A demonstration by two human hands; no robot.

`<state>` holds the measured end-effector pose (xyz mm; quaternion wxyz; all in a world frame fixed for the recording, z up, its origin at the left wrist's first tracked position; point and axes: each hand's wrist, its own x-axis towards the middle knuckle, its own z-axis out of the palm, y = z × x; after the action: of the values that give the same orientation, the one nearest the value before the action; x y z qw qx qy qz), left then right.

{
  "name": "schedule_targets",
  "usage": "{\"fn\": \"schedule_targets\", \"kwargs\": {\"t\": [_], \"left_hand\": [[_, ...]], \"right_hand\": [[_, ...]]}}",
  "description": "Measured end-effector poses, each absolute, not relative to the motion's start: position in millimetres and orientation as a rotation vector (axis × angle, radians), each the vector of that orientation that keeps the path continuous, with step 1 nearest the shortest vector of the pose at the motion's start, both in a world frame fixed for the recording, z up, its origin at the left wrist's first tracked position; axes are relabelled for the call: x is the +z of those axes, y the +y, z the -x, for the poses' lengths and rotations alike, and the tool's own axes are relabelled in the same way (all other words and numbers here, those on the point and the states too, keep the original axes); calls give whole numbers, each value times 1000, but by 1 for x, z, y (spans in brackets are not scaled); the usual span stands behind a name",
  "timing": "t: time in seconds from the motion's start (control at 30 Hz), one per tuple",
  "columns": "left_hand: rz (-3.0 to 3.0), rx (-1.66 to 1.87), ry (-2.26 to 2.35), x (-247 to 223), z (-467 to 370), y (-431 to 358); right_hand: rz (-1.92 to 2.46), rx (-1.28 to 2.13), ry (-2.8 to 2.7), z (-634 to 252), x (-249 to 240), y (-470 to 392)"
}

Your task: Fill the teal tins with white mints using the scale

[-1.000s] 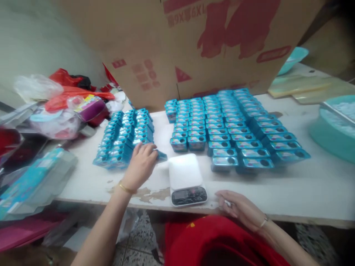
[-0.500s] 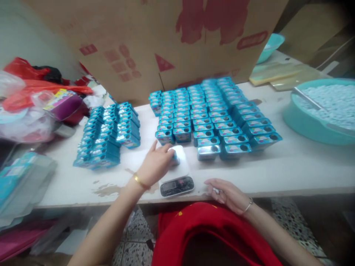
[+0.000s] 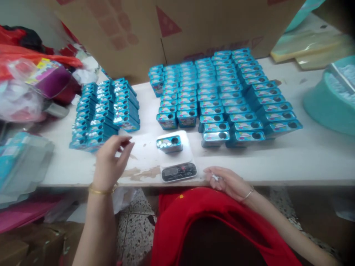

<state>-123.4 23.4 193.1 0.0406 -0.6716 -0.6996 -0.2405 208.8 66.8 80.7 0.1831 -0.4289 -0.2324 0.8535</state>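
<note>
A blue tin [image 3: 169, 145] with several white tablets on its lid and a dark round opening stands on the white kitchen scale [image 3: 179, 171]. My left hand [image 3: 112, 159] is off to the left of the scale, near the front of the tins topped with tablets [image 3: 101, 127]. Its thumb and fingers are curled with a gap between the tips, and nothing shows in them. To the right of the scale, my right hand [image 3: 229, 181] lies palm up at the table edge, fingers curled around a few white tablets [image 3: 215, 177].
Rows of blue tins [image 3: 212, 96] stand behind and right of the scale. A turquoise basin [image 3: 324, 99] of white tablets is at the right. A large cardboard box [image 3: 138, 44] rises behind. Bags [image 3: 24, 92] and plastic packaging [image 3: 24, 166] lie at the left.
My left hand has let go of the tin on the scale and moved left. The view has tilted down and shifted. My right hand stays beside the scale.
</note>
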Motion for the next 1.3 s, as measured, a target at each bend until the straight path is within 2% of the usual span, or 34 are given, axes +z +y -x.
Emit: {"fn": "schedule_targets", "kwargs": {"t": [0.5, 0.73, 0.9, 1.1, 1.3], "left_hand": [[2508, -790, -2110, 187, 105, 39], [2853, -443, -1977, 191, 95, 65], [2944, -233, -1971, 189, 97, 77], [3070, -310, -1965, 194, 107, 85], [3193, -317, -1877, 213, 81, 65]], "right_hand": [[1178, 2447, -689, -185, 93, 71], [1033, 2567, -695, -143, 101, 80], [923, 2760, -408, -98, 102, 82], [820, 2776, -84, -58, 95, 82], [719, 2740, 84, -61, 100, 77]]}}
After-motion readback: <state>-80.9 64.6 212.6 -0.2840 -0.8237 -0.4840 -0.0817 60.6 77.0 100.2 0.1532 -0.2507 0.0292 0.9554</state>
